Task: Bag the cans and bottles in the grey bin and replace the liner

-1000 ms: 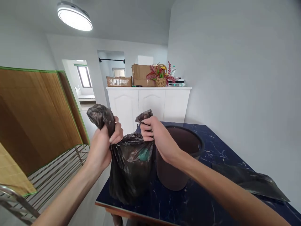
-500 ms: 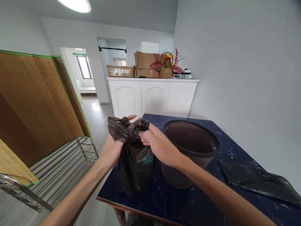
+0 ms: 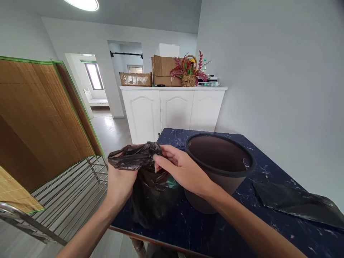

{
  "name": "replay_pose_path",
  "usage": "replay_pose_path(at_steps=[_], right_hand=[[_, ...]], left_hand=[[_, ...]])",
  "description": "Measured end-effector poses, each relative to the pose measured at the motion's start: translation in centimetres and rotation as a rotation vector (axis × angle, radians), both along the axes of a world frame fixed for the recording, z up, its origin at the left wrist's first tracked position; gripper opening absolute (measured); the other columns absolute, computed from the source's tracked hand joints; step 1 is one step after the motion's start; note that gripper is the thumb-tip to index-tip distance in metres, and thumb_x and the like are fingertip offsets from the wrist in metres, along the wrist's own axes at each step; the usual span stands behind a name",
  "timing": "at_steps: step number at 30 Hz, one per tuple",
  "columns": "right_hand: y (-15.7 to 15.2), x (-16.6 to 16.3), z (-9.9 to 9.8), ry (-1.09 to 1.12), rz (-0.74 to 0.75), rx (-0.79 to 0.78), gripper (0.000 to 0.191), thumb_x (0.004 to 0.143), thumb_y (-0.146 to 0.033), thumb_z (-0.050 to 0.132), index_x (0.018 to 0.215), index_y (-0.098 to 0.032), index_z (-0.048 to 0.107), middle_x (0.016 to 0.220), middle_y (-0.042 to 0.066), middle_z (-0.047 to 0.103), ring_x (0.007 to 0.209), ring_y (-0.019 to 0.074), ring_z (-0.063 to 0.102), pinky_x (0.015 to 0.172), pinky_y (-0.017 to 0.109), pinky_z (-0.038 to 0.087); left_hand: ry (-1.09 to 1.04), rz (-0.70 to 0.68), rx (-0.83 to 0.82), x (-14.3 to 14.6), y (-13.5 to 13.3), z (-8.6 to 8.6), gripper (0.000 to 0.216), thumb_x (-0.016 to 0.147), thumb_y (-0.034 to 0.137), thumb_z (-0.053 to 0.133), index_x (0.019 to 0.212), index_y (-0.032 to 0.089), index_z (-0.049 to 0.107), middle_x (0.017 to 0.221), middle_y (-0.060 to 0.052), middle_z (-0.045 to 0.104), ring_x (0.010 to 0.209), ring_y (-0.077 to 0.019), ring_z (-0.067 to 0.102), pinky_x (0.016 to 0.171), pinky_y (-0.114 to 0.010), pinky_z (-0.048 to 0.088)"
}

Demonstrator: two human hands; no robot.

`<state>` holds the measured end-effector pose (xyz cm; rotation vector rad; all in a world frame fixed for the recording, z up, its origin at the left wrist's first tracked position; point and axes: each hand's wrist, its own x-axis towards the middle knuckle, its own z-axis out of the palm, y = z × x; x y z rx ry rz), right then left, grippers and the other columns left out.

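A filled black garbage bag [image 3: 154, 200] stands on the dark blue marbled table, with something green showing through its thin plastic. My left hand [image 3: 120, 179] is at the bag's gathered neck, closed on it, with its fingers mostly covered by the plastic. From the other side my right hand [image 3: 178, 166] pinches the gathered plastic between thumb and fingers. Just right of the bag stands a dark brown trash can [image 3: 220, 172] with a black rim, its inside showing no bag. A folded black plastic bag [image 3: 298, 204] lies flat at the table's right.
The table [image 3: 204, 236] runs close to the wall on the right. A bamboo mat [image 3: 45, 122] hangs over a metal rack [image 3: 77, 190] at left. Behind stands a white cabinet [image 3: 174, 111] carrying cardboard boxes [image 3: 165, 71] and a flower basket [image 3: 189, 80].
The bag's neck has shifted slightly left and down in my left hand. My right hand has turned from a fist-like grip to a thumb-and-finger pinch. The view has shifted slightly.
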<state>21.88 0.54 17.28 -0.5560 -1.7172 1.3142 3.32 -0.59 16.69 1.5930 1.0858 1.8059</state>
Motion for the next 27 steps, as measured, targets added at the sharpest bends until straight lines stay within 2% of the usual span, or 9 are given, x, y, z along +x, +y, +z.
replay_pose_path(at_steps=[3, 8, 12, 14, 16, 18, 20, 24, 27], right_hand=[[-0.2, 0.1, -0.4, -0.025, 0.006, 0.011, 0.035, 0.106, -0.049, 0.056, 0.086, -0.022, 0.067, 0.080, -0.001, 0.064, 0.079, 0.0157, 0.059, 0.080, 0.032, 0.046], [-0.1, -0.6, -0.5, 0.279, -0.032, -0.213, 0.031, 0.102, -0.052, 0.062, 0.098, -0.021, 0.068, 0.062, -0.010, 0.032, 0.057, 0.0113, 0.037, 0.078, 0.032, 0.049], [-0.1, -0.9, 0.3, 0.226, -0.152, -0.276, 0.029, 0.102, -0.047, 0.059, 0.099, -0.019, 0.066, 0.067, -0.009, 0.026, 0.056, 0.0106, 0.024, 0.055, 0.027, 0.036], [-0.8, -0.9, 0.9, 0.083, -0.162, -0.208, 0.019, 0.096, -0.037, 0.064, 0.106, -0.020, 0.065, 0.069, -0.008, 0.036, 0.058, 0.0103, 0.034, 0.054, 0.025, 0.036], [-1.7, -1.1, 1.5, -0.044, -0.093, -0.049, 0.034, 0.086, -0.026, 0.073, 0.118, -0.023, 0.063, 0.082, -0.005, 0.055, 0.070, 0.0122, 0.054, 0.065, 0.026, 0.047], [-2.6, -1.4, 1.7, -0.122, -0.036, 0.179, 0.058, 0.077, -0.026, 0.083, 0.129, -0.026, 0.060, 0.108, 0.000, 0.067, 0.098, 0.0197, 0.065, 0.088, 0.034, 0.055], [-3.0, -1.9, 1.5, -0.177, -0.052, 0.370, 0.064, 0.072, -0.033, 0.090, 0.129, -0.027, 0.062, 0.120, 0.004, 0.068, 0.116, 0.0269, 0.064, 0.101, 0.042, 0.054], [-2.1, -2.9, -0.2, -0.178, -0.162, 0.396, 0.033, 0.080, -0.030, 0.082, 0.108, -0.023, 0.068, 0.105, 0.005, 0.071, 0.098, 0.0252, 0.068, 0.085, 0.038, 0.059], [-0.9, -3.1, -0.9, -0.123, -0.154, 0.423, 0.007, 0.090, -0.029, 0.068, 0.092, -0.022, 0.068, 0.089, 0.004, 0.072, 0.088, 0.0231, 0.068, 0.077, 0.033, 0.057]], left_hand=[[-0.058, 0.006, -0.010, 0.2, 0.0, 0.2, 0.026, 0.073, 0.033, 0.088, 0.088, 0.024, 0.070, 0.082, -0.001, 0.072, 0.090, -0.0247, 0.069, 0.079, -0.033, 0.057], [-0.071, -0.116, -0.115, 0.2, -0.6, 0.8, 0.021, 0.088, 0.033, 0.077, 0.082, 0.022, 0.061, 0.062, 0.006, 0.045, 0.058, -0.0127, 0.043, 0.055, -0.025, 0.039], [0.255, -0.042, -0.062, -0.9, -1.7, 2.4, 0.018, 0.101, 0.036, 0.059, 0.091, 0.022, 0.064, 0.079, 0.000, 0.057, 0.076, -0.0172, 0.055, 0.073, -0.028, 0.049], [0.487, 0.034, 0.046, -1.7, -2.1, 3.5, 0.018, 0.104, 0.033, 0.052, 0.103, 0.022, 0.066, 0.103, -0.005, 0.064, 0.101, -0.0217, 0.061, 0.097, -0.034, 0.051], [0.689, 0.053, 0.143, -2.2, -2.5, 4.6, 0.021, 0.104, 0.027, 0.046, 0.112, 0.022, 0.065, 0.127, -0.009, 0.061, 0.124, -0.0248, 0.058, 0.114, -0.042, 0.045], [0.850, 0.044, 0.217, -2.2, -3.0, 5.5, 0.023, 0.101, 0.020, 0.045, 0.115, 0.023, 0.064, 0.146, -0.010, 0.053, 0.141, -0.0271, 0.048, 0.121, -0.047, 0.040], [0.976, 0.004, 0.265, -1.7, -3.7, 6.0, 0.026, 0.097, 0.015, 0.046, 0.114, 0.024, 0.063, 0.157, -0.010, 0.044, 0.149, -0.0307, 0.041, 0.121, -0.052, 0.041], [1.112, -0.082, 0.319, -0.2, -5.0, 6.3, 0.040, 0.090, 0.009, 0.051, 0.122, 0.029, 0.065, 0.163, -0.007, 0.041, 0.155, -0.0383, 0.033, 0.120, -0.062, 0.041], [1.023, -0.002, 0.346, -0.3, -5.4, 5.4, 0.055, 0.089, 0.014, 0.063, 0.140, 0.034, 0.058, 0.164, -0.008, 0.040, 0.156, -0.0400, 0.032, 0.124, -0.064, 0.037]])
